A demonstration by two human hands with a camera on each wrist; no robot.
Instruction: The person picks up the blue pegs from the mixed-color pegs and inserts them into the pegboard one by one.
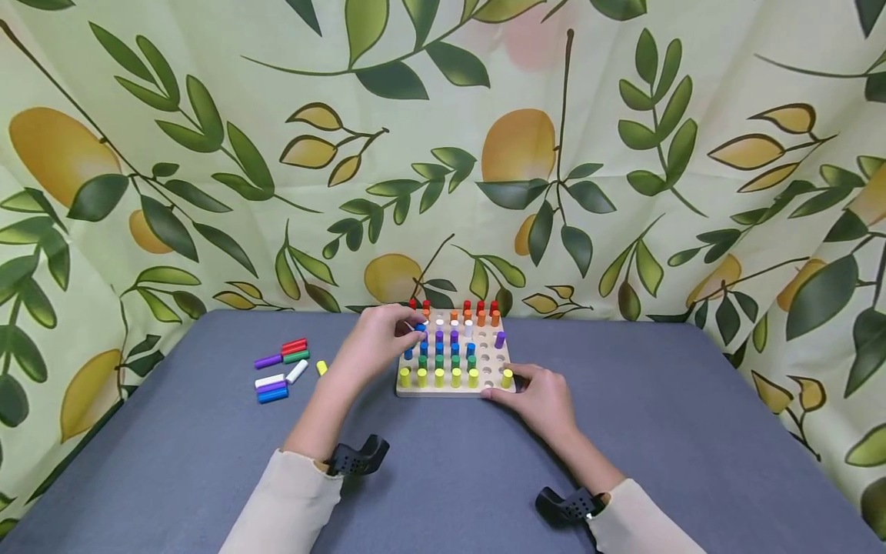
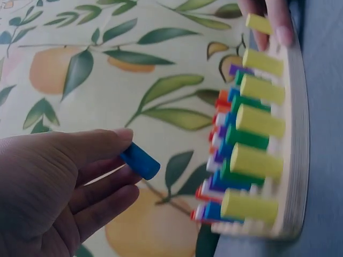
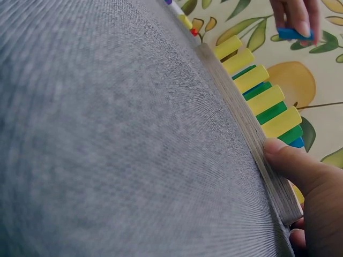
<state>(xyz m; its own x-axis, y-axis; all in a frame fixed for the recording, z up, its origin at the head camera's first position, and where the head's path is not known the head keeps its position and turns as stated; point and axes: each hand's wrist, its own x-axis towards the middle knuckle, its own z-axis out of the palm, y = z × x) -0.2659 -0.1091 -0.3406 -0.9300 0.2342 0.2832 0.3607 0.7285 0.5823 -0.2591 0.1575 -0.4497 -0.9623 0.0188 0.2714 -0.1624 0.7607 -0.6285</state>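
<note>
Between thumb and fingers my left hand [image 1: 377, 342] pinches a blue peg [image 2: 141, 161], held above the left part of a wooden pegboard [image 1: 450, 391]. Rows of pegs stand upright in the board: yellow pegs [image 1: 439, 378] along the near edge, then green, blue, purple, white, orange and red behind. Several holes toward the right side hold no peg. At the board's near right corner, my right hand [image 1: 547, 400] grips the edge, its thumb [image 3: 278, 152] on the near side beside a yellow peg [image 1: 507, 378]. My left hand hides part of the back left rows.
Left of the board, loose pegs lie on the grey table [image 1: 623, 462]: red pegs [image 1: 294, 346], a green peg [image 1: 296, 357], white, purple and blue ones, plus a yellow peg [image 1: 321, 368] near my left forearm. A leaf-and-fruit patterned cloth [image 1: 443, 115] hangs behind the table.
</note>
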